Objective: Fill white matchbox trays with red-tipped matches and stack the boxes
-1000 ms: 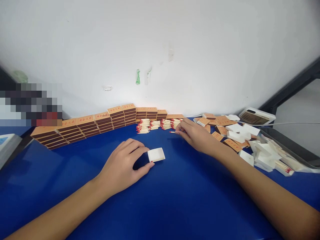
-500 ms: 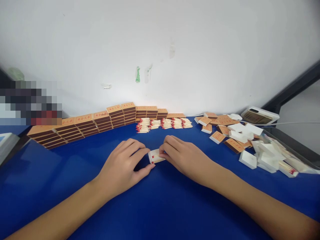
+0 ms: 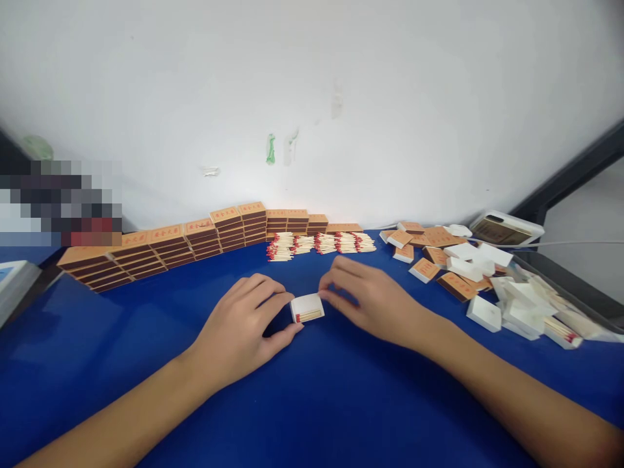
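Note:
A small white matchbox tray lies on the blue table in front of me, with a few red-tipped matches along its near side. My left hand grips the tray's left end between thumb and fingers. At the far right corner of the tray is my right hand, its fingers curved and a gap showing between thumb and forefinger. No match shows in it; whether its fingertips touch the tray is hard to see. Beyond both hands lies a row of loose match bundles.
Stacked orange-and-brown matchboxes line the wall from the left to the middle. To the right are scattered matchbox sleeves and white trays. A phone-like object and a white cable lie behind them, near a dark bin.
My right hand has let go of matches in the tray and drawn back slightly, up and to the right. The matches lie flat in the tray now. My left hand keeps its hold.

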Motion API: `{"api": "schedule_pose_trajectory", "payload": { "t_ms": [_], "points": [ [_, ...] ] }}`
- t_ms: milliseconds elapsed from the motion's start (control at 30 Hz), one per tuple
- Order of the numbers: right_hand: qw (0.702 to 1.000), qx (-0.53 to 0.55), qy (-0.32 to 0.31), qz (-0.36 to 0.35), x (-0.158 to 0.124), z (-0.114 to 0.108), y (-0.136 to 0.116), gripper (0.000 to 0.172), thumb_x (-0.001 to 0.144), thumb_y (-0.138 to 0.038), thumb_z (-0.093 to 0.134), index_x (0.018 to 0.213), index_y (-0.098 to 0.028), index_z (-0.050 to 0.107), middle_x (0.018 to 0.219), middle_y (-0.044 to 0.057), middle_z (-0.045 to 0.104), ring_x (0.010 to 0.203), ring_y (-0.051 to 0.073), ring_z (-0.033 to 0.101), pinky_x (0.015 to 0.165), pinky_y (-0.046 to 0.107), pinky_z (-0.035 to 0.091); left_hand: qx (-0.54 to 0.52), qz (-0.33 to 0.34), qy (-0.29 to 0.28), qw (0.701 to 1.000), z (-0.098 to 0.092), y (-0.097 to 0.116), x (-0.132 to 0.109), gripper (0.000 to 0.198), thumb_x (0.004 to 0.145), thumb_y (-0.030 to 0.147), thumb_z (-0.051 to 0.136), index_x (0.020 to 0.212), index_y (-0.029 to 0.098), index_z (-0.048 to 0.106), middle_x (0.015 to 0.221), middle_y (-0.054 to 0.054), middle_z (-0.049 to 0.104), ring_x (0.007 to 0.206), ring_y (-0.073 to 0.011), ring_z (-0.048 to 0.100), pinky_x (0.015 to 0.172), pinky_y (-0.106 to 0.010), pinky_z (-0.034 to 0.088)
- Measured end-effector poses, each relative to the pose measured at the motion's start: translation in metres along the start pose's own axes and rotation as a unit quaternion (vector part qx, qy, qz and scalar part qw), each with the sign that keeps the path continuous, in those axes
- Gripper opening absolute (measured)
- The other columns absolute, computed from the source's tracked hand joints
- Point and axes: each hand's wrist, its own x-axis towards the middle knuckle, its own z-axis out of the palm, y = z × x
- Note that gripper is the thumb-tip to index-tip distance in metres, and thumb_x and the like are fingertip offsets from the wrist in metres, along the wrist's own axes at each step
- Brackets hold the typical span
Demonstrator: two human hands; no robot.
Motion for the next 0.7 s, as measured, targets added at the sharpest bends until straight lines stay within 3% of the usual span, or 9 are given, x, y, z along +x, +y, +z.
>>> {"api": "schedule_pose_trajectory", "payload": {
  "t_ms": [167, 300, 700],
  "points": [
    [0.99, -0.058, 0.052, 0.118, -0.002, -0.006, 0.059, 0.009, 0.104, -0.026, 0.058, 0.101, -0.022, 0.065, 0.099, 0.008, 0.066, 0.082, 0.023, 0.064, 0.072, 0.035, 0.047, -0.004, -0.008, 0.0, 1.0, 0.002, -0.001, -0.001, 0.024, 0.098, 0.032, 0.075, 0.116, 0.016, 0.071, 0.11, -0.01, 0.074, 0.1, -0.0263, 0.069, 0.087, -0.044, 0.058],
    [0.985, -0.078, 0.041, 0.146, -0.006, -0.001, 0.094, 0.011, 0.103, -0.026, 0.057, 0.1, -0.022, 0.067, 0.102, 0.009, 0.066, 0.085, 0.024, 0.065, 0.075, 0.037, 0.047, -0.003, -0.009, -0.004, 1.0, 0.002, -0.001, -0.002, 0.026, 0.097, 0.032, 0.076, 0.116, 0.015, 0.072, 0.109, -0.011, 0.074, 0.101, -0.0269, 0.069, 0.087, -0.044, 0.058],
    [0.989, -0.055, 0.01, 0.137, -0.006, 0.006, 0.105, 0.012, 0.104, -0.025, 0.05, 0.094, -0.022, 0.057, 0.101, 0.011, 0.064, 0.088, 0.025, 0.061, 0.075, 0.038, 0.047, -0.007, -0.013, -0.003, 1.0, 0.002, -0.004, -0.001, 0.026, 0.098, 0.032, 0.075, 0.117, 0.014, 0.073, 0.111, -0.01, 0.073, 0.102, -0.0263, 0.068, 0.088, -0.045, 0.057]
  ]
}}
